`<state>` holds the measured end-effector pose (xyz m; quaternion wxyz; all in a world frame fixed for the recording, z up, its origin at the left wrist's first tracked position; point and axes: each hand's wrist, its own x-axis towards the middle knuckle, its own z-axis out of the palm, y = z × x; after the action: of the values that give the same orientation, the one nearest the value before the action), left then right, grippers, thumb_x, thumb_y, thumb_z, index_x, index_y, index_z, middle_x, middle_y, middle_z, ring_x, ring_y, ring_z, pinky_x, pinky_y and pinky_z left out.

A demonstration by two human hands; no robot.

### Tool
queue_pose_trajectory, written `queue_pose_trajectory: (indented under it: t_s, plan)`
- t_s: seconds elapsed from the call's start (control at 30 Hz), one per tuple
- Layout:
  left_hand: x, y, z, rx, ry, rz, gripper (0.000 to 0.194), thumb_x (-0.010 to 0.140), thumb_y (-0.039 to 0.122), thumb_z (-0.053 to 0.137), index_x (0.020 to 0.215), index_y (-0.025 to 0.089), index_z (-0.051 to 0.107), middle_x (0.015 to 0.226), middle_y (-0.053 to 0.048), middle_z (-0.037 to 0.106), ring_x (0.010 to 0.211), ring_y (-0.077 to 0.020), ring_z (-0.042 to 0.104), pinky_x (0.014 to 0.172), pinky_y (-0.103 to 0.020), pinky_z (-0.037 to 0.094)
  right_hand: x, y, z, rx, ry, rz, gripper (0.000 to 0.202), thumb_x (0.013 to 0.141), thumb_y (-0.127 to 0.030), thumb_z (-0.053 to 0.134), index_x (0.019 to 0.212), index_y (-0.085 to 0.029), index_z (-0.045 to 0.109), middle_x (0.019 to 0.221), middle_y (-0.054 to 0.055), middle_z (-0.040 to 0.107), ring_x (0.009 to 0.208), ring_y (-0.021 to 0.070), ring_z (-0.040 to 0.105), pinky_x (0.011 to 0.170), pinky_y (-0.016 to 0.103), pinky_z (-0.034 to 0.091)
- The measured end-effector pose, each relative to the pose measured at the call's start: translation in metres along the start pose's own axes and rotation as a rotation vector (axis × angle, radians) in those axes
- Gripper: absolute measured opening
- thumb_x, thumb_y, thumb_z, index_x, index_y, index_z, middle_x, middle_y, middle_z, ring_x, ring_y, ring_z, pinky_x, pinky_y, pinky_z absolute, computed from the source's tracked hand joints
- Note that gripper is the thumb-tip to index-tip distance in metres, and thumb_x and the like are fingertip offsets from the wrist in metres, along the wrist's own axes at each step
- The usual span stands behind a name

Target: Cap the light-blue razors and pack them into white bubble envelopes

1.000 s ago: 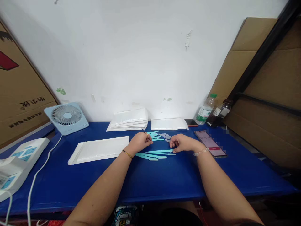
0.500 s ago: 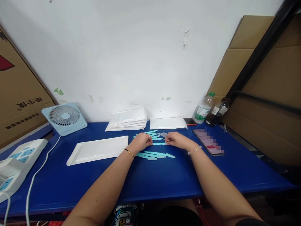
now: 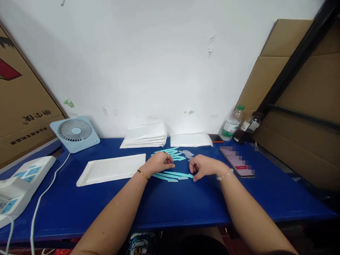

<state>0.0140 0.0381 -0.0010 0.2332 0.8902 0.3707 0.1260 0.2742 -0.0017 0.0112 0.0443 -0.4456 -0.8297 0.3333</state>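
Observation:
Several teal eyebrow razors (image 3: 174, 176) lie fanned out on the blue table, nearest to me. More eyebrow razors (image 3: 172, 151) form a loose heap behind my left hand, and small clear pieces (image 3: 187, 154) are scattered to the right of that heap. My left hand (image 3: 160, 162) is closed over the space between the two groups; whatever its fingertips hold is hidden. At the right end of the front group, the thumb and fingertips of my right hand (image 3: 203, 166) pinch the tip of a razor that lies almost flat.
A white padded envelope (image 3: 113, 170) lies to the left, with stacked envelopes (image 3: 145, 134) and another envelope (image 3: 190, 140) by the wall. A fan (image 3: 75, 132) and power strip (image 3: 28, 182) stand left. Right are a phone (image 3: 236, 161) and two bottles (image 3: 231, 125).
The razor that spanned both hands no longer shows between them. My right hand has moved toward me and slightly right, onto the front razors; my left hand has barely moved.

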Motion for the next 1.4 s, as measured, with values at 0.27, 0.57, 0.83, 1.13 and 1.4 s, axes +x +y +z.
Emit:
queue_pose_trajectory:
  t_s: [0.27,0.57,0.83,1.13,1.4]
  plan:
    - [0.006,0.008,0.008,0.184,0.037,0.058,0.014,0.079,0.027,0.058,0.077,0.02,0.069,0.072,-0.001,0.067,0.069,-0.0143,0.058,0.059,-0.023,0.035,0.02,-0.001,0.009,-0.177,0.295,0.017,0.005,0.076,-0.021,0.062,0.077,-0.016,0.065,0.071,0.003,0.065,0.062,0.0135,0.055,0.057,0.023,0.037]
    - [0.01,-0.002,0.005,0.216,0.058,-0.04,0.013,0.077,0.029,0.061,0.074,0.019,0.069,0.073,-0.002,0.067,0.067,-0.0143,0.059,0.059,-0.023,0.037,0.02,0.009,0.004,-0.262,0.312,0.018,0.009,0.079,-0.013,0.055,0.079,-0.015,0.064,0.081,0.006,0.064,0.072,0.0162,0.056,0.066,0.025,0.039]
    - [0.002,-0.005,-0.008,0.18,0.178,-0.081,0.023,0.079,0.037,0.059,0.088,0.018,0.068,0.086,-0.005,0.067,0.076,-0.0168,0.06,0.065,-0.025,0.041,0.008,-0.015,0.003,-0.085,0.33,-0.1,0.023,0.074,-0.036,0.067,0.085,-0.016,0.065,0.081,0.004,0.062,0.068,0.0148,0.055,0.06,0.024,0.04]
    - [-0.001,0.003,0.0,-0.036,-0.092,0.014,0.028,0.072,0.042,0.067,0.088,0.019,0.069,0.077,-0.001,0.068,0.069,-0.0134,0.06,0.058,-0.021,0.04,0.022,-0.024,0.019,-0.191,0.245,-0.078,0.004,0.078,-0.02,0.063,0.08,-0.017,0.063,0.078,0.003,0.062,0.066,0.0137,0.054,0.059,0.024,0.038]
    - [0.008,0.005,0.003,0.197,-0.002,-0.038,0.01,0.075,0.025,0.062,0.074,0.019,0.07,0.072,-0.002,0.068,0.069,-0.0152,0.059,0.059,-0.023,0.037,0.021,-0.003,0.008,-0.279,0.288,-0.033,0.004,0.081,-0.018,0.06,0.079,-0.016,0.063,0.082,0.005,0.062,0.073,0.016,0.056,0.065,0.025,0.04]
